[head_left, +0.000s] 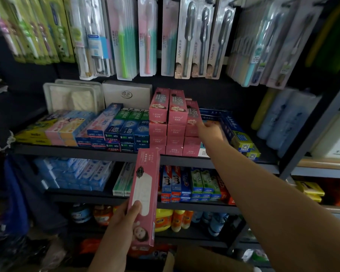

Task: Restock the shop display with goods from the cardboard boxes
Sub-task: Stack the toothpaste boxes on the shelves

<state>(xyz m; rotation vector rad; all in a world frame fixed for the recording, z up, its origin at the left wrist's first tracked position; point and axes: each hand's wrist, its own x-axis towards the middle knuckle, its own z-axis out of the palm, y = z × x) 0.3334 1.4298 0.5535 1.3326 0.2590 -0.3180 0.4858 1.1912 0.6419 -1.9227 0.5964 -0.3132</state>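
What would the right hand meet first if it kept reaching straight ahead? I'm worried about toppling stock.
Probably the upright pink toothpaste box that the right hand is already at; depth is unclear.

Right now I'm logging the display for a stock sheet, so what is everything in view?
toothbrush packs: many, mixed colours, hanging at top
pink toothpaste boxes: stacked, centre of upper shelf
blue and green toothpaste boxes: many, left of the pink stack
pink box: one, held upright below that shelf
lower shelf boxes: many, blue, green, red
bottles: several, yellow and orange, bottom shelf
left hand: grips the pink box
right hand: touches the pink stack
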